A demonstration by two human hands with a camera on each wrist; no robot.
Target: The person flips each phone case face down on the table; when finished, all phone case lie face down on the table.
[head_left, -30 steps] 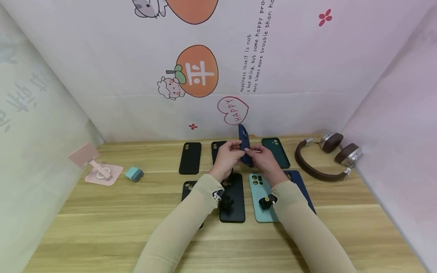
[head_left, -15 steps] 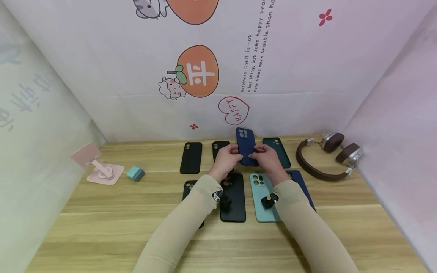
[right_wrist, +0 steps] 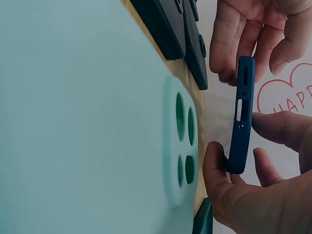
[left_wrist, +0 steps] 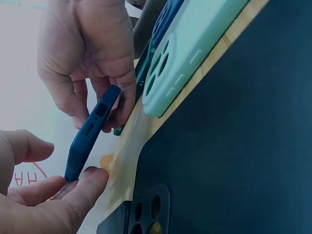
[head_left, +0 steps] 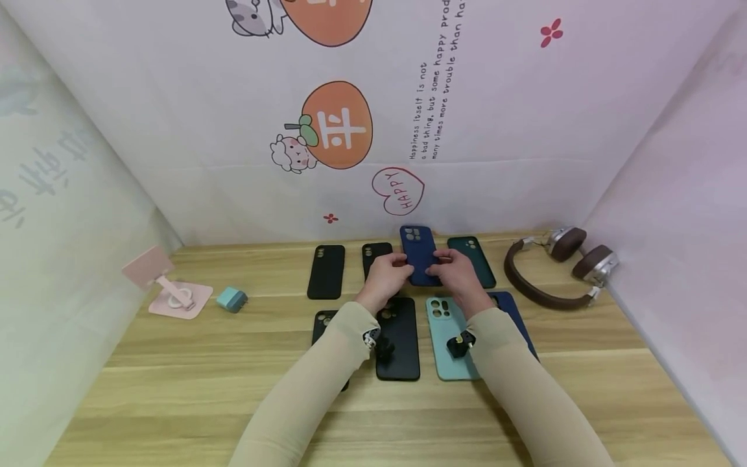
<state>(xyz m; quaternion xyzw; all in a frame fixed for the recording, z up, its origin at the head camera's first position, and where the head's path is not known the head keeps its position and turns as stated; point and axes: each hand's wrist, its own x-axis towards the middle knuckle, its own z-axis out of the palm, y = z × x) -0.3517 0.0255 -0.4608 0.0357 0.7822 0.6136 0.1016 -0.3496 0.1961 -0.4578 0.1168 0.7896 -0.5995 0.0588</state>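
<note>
A dark blue phone case [head_left: 419, 253] is held up near the back of the table, its camera cutouts at the top left. My left hand [head_left: 382, 279] holds its left edge; my right hand [head_left: 458, 275] grips the right edge with thumb and fingers. The left wrist view shows the case's [left_wrist: 90, 136] bottom end with its port openings, between both hands' fingers. From the right wrist, the case [right_wrist: 241, 117] appears edge-on, with the right thumb on one face and fingers behind. A black case [head_left: 376, 254] lies partly behind my left hand, a dark green one [head_left: 473, 259] beside my right.
Below my forearms lie a black case [head_left: 398, 350], a mint case [head_left: 446, 337] and another blue case [head_left: 513, 318]. Another black case [head_left: 325, 272] lies left. Brown headphones [head_left: 545, 298] rest at right; a pink stand [head_left: 177, 298] and blue charger [head_left: 232, 298] sit at left.
The blue case has turned from nearly edge-on to showing its back with the cutouts, then tilted back and lowered slightly. Both hands stay at its edges.
</note>
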